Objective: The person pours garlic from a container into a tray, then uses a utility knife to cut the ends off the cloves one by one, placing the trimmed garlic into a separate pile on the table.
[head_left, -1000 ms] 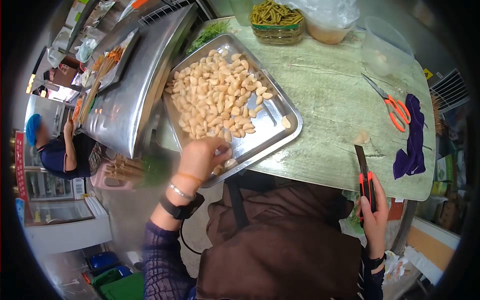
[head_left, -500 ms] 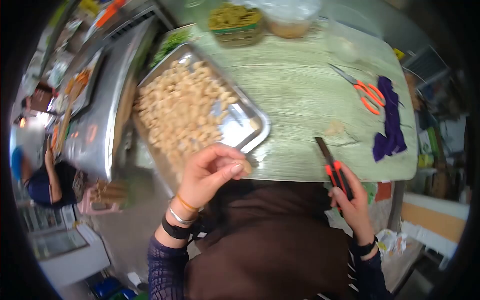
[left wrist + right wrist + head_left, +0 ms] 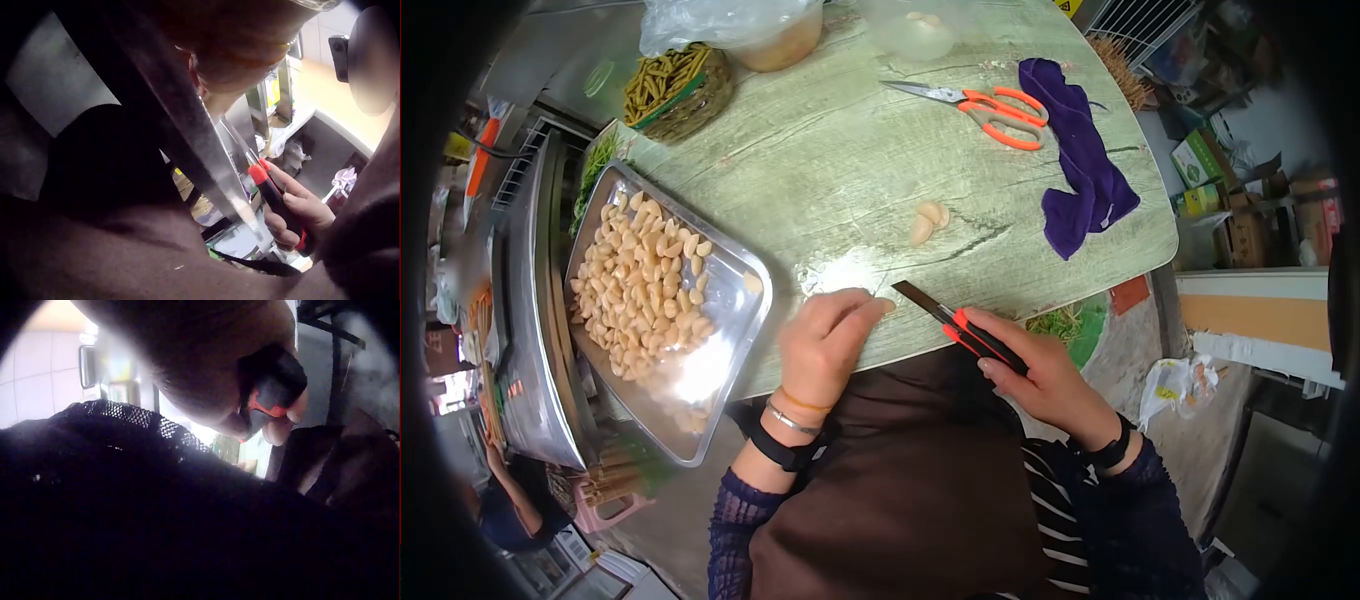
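Observation:
My left hand (image 3: 825,340) is over the table's front edge, pinching a peeled garlic clove (image 3: 888,306) that shows only as a small tip past the fingertips. My right hand (image 3: 1040,372) grips a red-and-black utility knife (image 3: 988,341), its dark blade out and angled towards the left fingertips, a short gap apart. The same knife (image 3: 278,203) appears in the left wrist view; in the right wrist view its dark handle end (image 3: 278,378) sticks out of the fist. Left of the hands, a metal tray (image 3: 730,375) bears a heap of garlic cloves (image 3: 640,285).
A few cloves (image 3: 928,222) lie on the green table (image 3: 820,190) beyond the blade. Orange-handled scissors (image 3: 990,112) and a purple cloth (image 3: 1090,170) lie further back. Green beans in a container (image 3: 665,90) and a bagged bowl (image 3: 775,40) stand at the back left.
The left hand has come away from the tray with a clove and moved right, close to the knife. The head view has turned right, so the tray sits further left.

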`<control>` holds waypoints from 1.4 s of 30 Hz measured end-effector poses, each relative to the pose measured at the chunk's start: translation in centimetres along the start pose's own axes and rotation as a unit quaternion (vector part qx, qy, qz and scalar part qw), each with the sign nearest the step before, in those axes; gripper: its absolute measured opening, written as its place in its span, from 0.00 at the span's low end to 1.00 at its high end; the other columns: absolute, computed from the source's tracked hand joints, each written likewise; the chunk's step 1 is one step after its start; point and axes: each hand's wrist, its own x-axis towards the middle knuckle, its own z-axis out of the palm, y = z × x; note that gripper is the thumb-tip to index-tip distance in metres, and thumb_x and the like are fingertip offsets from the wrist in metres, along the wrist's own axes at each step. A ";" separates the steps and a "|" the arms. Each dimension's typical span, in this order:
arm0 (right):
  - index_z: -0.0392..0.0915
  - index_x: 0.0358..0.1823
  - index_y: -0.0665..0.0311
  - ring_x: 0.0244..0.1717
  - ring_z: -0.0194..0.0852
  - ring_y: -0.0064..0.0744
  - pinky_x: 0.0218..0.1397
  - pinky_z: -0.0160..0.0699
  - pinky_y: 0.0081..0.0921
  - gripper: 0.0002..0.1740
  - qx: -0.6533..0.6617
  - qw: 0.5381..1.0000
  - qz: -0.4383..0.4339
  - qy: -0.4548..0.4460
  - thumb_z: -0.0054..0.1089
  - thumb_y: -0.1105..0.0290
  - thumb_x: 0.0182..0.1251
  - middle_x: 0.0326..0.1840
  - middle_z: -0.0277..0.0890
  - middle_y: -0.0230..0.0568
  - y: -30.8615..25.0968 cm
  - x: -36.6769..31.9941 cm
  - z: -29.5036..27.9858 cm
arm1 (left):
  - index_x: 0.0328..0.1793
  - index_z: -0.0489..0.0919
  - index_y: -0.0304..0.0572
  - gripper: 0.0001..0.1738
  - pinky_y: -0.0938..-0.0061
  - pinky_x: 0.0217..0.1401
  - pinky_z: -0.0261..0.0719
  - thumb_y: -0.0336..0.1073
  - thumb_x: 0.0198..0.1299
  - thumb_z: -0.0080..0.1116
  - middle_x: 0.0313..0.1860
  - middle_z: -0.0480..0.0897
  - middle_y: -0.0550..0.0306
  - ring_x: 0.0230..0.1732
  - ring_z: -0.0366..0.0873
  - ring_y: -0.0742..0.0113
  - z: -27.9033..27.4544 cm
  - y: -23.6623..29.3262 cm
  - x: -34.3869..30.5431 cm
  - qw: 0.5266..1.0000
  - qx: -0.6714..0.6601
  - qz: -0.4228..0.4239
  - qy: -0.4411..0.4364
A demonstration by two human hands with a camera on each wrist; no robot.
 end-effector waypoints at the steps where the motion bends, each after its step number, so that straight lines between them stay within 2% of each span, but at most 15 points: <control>1: 0.69 0.79 0.57 0.68 0.82 0.49 0.66 0.81 0.33 0.32 -0.005 1.000 -0.002 -0.008 0.61 0.74 0.76 0.71 0.79 0.49 0.1 0.3 0.0 | 0.48 0.89 0.48 0.16 0.68 0.42 0.86 0.24 0.53 0.68 0.47 0.87 0.59 0.44 0.87 0.58 0.0 0.2 -0.5 1.000 -0.011 -0.018 -0.019; 4: 0.69 0.79 0.56 0.64 0.84 0.47 0.64 0.83 0.34 0.32 -0.039 0.997 -0.060 -0.002 0.61 0.74 0.75 0.72 0.79 0.47 0.8 1.1 0.1 | 0.50 0.89 0.44 0.17 0.68 0.43 0.87 0.23 0.53 0.66 0.47 0.87 0.56 0.45 0.87 0.57 0.3 0.1 -0.4 1.000 0.002 0.022 -0.003; 7: 0.69 0.79 0.55 0.62 0.85 0.48 0.61 0.85 0.35 0.32 -0.069 0.995 -0.076 -0.005 0.62 0.74 0.74 0.71 0.80 0.47 0.8 1.5 -0.2 | 0.50 0.88 0.40 0.16 0.68 0.45 0.88 0.22 0.53 0.65 0.47 0.87 0.54 0.45 0.88 0.56 0.4 0.1 0.0 0.999 -0.025 0.020 -0.001; 10: 0.69 0.79 0.50 0.52 0.88 0.47 0.52 0.87 0.36 0.33 -0.096 0.991 -0.095 0.016 0.63 0.72 0.74 0.59 0.86 0.43 0.8 1.8 0.0 | 0.45 0.87 0.40 0.14 0.70 0.41 0.87 0.18 0.53 0.71 0.44 0.88 0.54 0.41 0.89 0.57 0.6 0.1 0.0 1.000 -0.022 0.019 0.010; 13: 0.69 0.80 0.45 0.40 0.86 0.44 0.41 0.84 0.38 0.34 -0.159 0.985 -0.067 -0.001 0.64 0.69 0.74 0.42 0.85 0.39 0.7 1.5 0.2 | 0.43 0.87 0.40 0.13 0.70 0.40 0.87 0.19 0.52 0.73 0.43 0.88 0.54 0.40 0.88 0.57 0.5 0.3 0.4 1.000 -0.009 0.023 0.012; 16: 0.68 0.81 0.42 0.32 0.81 0.42 0.34 0.80 0.39 0.34 -0.181 0.981 -0.064 -0.003 0.63 0.67 0.74 0.32 0.77 0.36 0.7 1.4 0.3 | 0.42 0.87 0.39 0.13 0.69 0.39 0.86 0.19 0.51 0.74 0.41 0.88 0.53 0.39 0.88 0.57 0.6 0.2 0.3 1.000 -0.002 0.022 0.017; 25: 0.68 0.81 0.38 0.24 0.76 0.40 0.26 0.76 0.38 0.36 -0.252 0.965 -0.078 -0.009 0.62 0.70 0.73 0.28 0.71 0.34 0.1 1.4 0.4 | 0.40 0.86 0.38 0.12 0.70 0.38 0.86 0.19 0.50 0.75 0.40 0.88 0.53 0.37 0.87 0.58 0.6 0.0 0.5 1.000 -0.014 0.021 0.013; 28: 0.71 0.80 0.38 0.28 0.79 0.39 0.30 0.78 0.35 0.36 -0.307 0.950 -0.042 -0.040 0.67 0.68 0.70 0.29 0.73 0.33 -0.6 1.5 0.5 | 0.40 0.87 0.38 0.12 0.70 0.38 0.86 0.19 0.50 0.75 0.40 0.88 0.53 0.37 0.88 0.58 0.5 0.0 0.5 1.000 -0.022 0.016 0.012; 31: 0.68 0.82 0.39 0.21 0.75 0.40 0.23 0.74 0.39 0.38 -0.298 0.952 -0.066 -0.028 0.56 0.74 0.71 0.28 0.70 0.35 -0.5 2.0 1.0 | 0.40 0.87 0.38 0.12 0.70 0.39 0.86 0.19 0.50 0.75 0.41 0.88 0.53 0.38 0.88 0.58 0.4 -0.1 0.3 1.000 -0.022 0.014 0.012; 37: 0.66 0.82 0.38 0.24 0.77 0.45 0.26 0.76 0.41 0.38 -0.316 0.946 -0.046 -0.051 0.52 0.74 0.72 0.32 0.72 0.38 -1.6 2.6 1.3 | 0.41 0.88 0.38 0.12 0.69 0.40 0.87 0.19 0.50 0.74 0.41 0.88 0.53 0.40 0.88 0.57 0.4 0.0 0.3 1.000 -0.025 0.010 0.010; 42: 0.67 0.82 0.38 0.27 0.79 0.47 0.29 0.78 0.43 0.38 -0.318 0.946 -0.006 -0.059 0.57 0.73 0.70 0.30 0.72 0.40 -1.2 -0.5 0.0 | 0.42 0.88 0.39 0.11 0.68 0.41 0.87 0.20 0.52 0.74 0.42 0.88 0.53 0.40 0.88 0.56 0.4 0.0 0.1 1.000 -0.026 0.003 0.016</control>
